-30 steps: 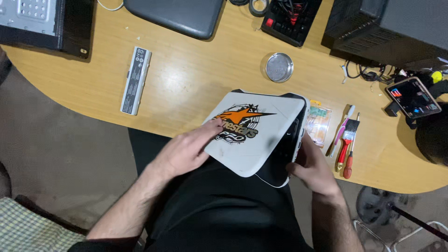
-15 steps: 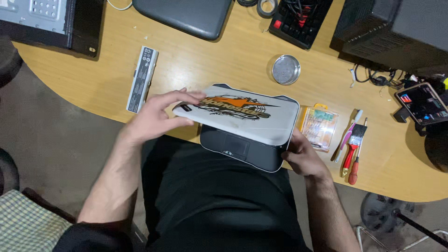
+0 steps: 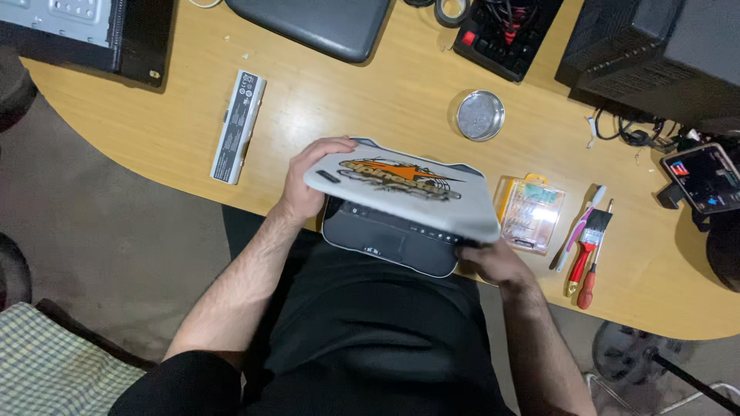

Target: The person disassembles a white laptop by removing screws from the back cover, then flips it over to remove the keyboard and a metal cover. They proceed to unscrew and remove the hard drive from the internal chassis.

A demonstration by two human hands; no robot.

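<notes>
Two hands hold a small laptop [image 3: 401,208] at the near edge of the wooden counter [image 3: 370,100], half over the person's lap. The left hand [image 3: 308,181] has its fingers clenched on the left corner of the white lid with its orange and black sticker, lifted a little way; the right hand [image 3: 493,262] grips the dark base at its near right corner. By my reading the lid is partway open, and opening it fully would call for a steady base and a slow tilt.

To the right lie a clear yellow bit case [image 3: 532,214], a paintbrush [image 3: 586,243] and a red screwdriver [image 3: 592,281]. Farther off sit a round metal tin [image 3: 479,115], a long grey battery [image 3: 239,127], a closed grey laptop [image 3: 316,27], a black power strip [image 3: 505,35] and a phone on a stand [image 3: 705,177]. Below is bare concrete floor [image 3: 92,231].
</notes>
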